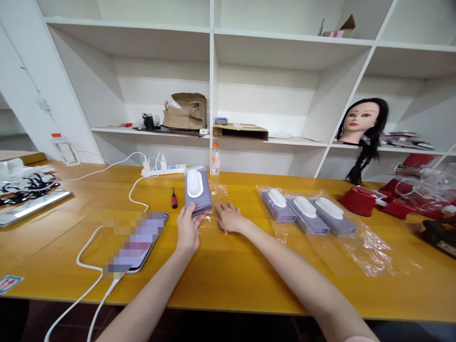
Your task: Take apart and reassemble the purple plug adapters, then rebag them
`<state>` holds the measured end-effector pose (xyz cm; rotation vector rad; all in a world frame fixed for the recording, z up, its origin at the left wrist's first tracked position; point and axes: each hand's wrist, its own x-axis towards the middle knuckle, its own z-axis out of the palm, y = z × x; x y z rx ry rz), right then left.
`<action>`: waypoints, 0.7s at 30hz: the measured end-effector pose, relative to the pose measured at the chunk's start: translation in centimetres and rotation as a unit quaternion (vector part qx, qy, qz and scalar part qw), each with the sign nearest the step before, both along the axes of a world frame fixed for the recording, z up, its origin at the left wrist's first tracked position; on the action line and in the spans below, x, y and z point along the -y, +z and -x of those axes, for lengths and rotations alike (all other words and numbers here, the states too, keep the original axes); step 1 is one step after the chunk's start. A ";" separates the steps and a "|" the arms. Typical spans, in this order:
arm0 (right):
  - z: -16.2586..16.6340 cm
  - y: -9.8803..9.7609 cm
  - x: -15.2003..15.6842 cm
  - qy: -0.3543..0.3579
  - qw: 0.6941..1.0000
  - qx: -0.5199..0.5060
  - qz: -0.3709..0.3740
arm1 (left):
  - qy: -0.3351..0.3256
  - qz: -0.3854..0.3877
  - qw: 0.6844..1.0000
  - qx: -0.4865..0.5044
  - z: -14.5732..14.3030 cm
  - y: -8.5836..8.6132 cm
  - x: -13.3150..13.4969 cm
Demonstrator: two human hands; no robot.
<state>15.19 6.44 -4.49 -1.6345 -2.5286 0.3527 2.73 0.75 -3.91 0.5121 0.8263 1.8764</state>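
Observation:
My left hand (188,229) grips the near end of a purple box (197,204) with a white oval piece (195,184) on its top face. The box is tilted up towards me. Just to its right, my right hand (230,217) lies palm down with fingers spread on a clear plastic bag (218,194) on the table. Farther right, three similar items lie side by side on or in clear plastic: a left purple box (281,213), a middle purple box (311,225) and a right purple box (340,225), each topped by a white oval piece.
A red-and-black screwdriver (174,199) and a charging phone (142,242) lie left of my hands. Behind them are a power strip (171,169) and a small bottle (214,159). Red parts (359,200) and a mannequin head (362,121) are at right. Shelves (270,50) rise behind.

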 end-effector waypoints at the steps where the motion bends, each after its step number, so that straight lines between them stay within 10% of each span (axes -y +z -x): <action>1: 0.0 0.0 -1.0 -0.005 1.000 -0.005 0.000 | 0.000 0.003 1.000 -0.001 0.0 0.0 0.0; 8: -0.9 0.1 -4.4 -0.063 0.989 -0.108 -0.075 | -0.025 0.025 0.999 -0.004 0.0 -0.6 -0.1; 17: -4.1 2.1 -0.7 -0.080 0.924 -0.374 -0.020 | -0.198 0.043 0.976 -0.076 -0.9 -0.5 0.6; 21: -4.8 2.4 1.8 -0.092 0.787 -0.597 0.126 | -0.295 0.032 0.946 -0.133 -1.6 -0.7 1.2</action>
